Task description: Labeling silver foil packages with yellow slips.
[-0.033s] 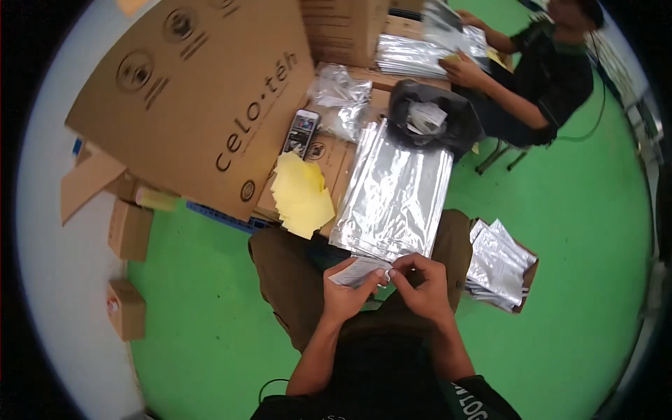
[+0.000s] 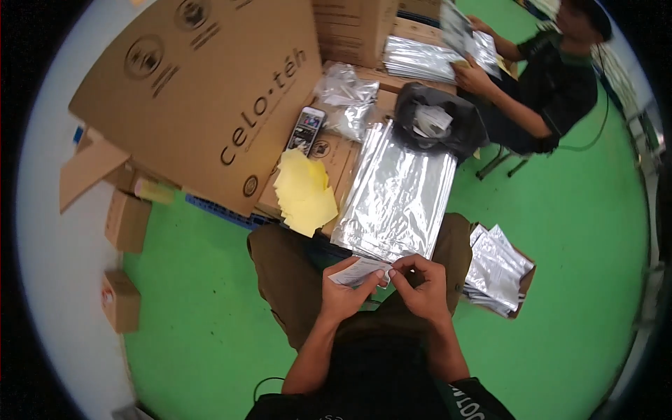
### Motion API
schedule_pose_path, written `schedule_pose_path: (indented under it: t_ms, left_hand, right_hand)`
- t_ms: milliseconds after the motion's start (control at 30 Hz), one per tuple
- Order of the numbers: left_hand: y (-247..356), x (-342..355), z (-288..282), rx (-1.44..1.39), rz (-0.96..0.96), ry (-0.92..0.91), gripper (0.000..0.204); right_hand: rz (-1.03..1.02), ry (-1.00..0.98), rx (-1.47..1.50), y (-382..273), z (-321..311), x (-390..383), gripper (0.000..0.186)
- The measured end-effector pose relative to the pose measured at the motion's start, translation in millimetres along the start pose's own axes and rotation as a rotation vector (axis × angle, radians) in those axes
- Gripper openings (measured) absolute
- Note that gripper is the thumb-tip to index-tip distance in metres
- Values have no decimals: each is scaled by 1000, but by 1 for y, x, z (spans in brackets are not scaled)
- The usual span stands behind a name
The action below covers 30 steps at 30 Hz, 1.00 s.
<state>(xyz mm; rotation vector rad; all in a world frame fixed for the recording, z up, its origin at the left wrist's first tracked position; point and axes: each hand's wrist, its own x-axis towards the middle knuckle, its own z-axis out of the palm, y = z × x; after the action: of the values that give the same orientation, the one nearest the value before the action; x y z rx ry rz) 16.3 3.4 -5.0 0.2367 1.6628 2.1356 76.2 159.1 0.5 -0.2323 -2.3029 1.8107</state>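
My left hand (image 2: 344, 292) grips a small white printed paper slip (image 2: 355, 268), thumb across its lower side. My right hand (image 2: 414, 283) pinches the right end of the same slip between thumb and forefinger. Just beyond my hands a stack of large silver foil bags (image 2: 394, 196) lies on cardboard boxes (image 2: 344, 161). Left of the stack are loose yellow paper cards (image 2: 302, 189) and a phone (image 2: 305, 129) with its screen lit. A black bag (image 2: 465, 129) with white slips inside sits at the stack's far end, beside a crumpled clear plastic bag (image 2: 346, 98).
A large cardboard sheet (image 2: 189, 105) stands at the left over a blue pallet (image 2: 220, 213). A carton (image 2: 493, 269) of foil bags sits on the green floor by my right knee. A seated co-worker (image 2: 560, 91) at upper right holds a silver sheet. Small boxes (image 2: 123, 297) line the wall.
The whole view has shifted slightly. My hands hold the slip as before, with no clear movement.
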Motion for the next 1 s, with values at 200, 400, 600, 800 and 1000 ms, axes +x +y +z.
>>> schedule_pose_path:
  t_ms: [200, 400, 600, 800, 1000]
  left_hand:
    - [5, -4, -27, 29, 130, -78, 12]
    - [16, -5, -39, 229, 343, -187, 14]
    - [27, -7, -37, 218, 306, -194, 15]
    - [27, -8, -31, 216, 349, -171, 15]
    - [27, -7, -20, 271, 306, -254, 14]
  right_hand:
    - [139, -107, 328, -4, 10, 0, 11]
    - [176, -274, 263, -12, 2, 1, 8]
    - [206, -259, 259, -23, 2, 1, 7]
    - [168, -249, 328, -31, 2, 2, 8]
    - [70, -233, 371, -19, -9, -7, 8]
